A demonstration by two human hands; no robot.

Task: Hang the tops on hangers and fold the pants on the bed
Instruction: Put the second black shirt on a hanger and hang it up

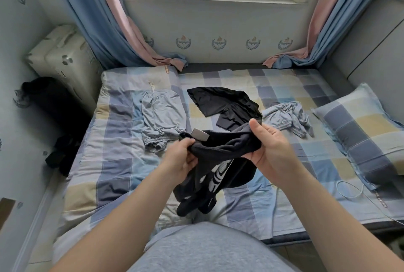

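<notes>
Progress: early, by my judgement; nothing on the bed (122, 175) lay folded, and no hanger was in view
In hand: black garment (220, 162) with a white print, held up over the near part of the bed, its lower end hanging down onto the checked cover
Left grip (183, 156): fingers curled round the bunched upper edge, just beside a pale tag (200, 134)
Right grip (269, 143): thumb raised on top, fingers under the same edge, pinching the cloth; the edge ran stretched between the two grips
Top or pants: could not tell through the bunching; the held edge might have been a waistband or a hem
Look of it: dark, soft, fairly thick knit, twisted on itself; white striped print half hidden in the folds
Left to do: grey-blue garment (161, 112) lying loose at left; black piece (220, 101) spread in the middle; crumpled grey-blue garment (288, 116) at right, near the pillow (360, 127)
Judgement: all four pieces wanted sorting, then hanging or folding
</notes>
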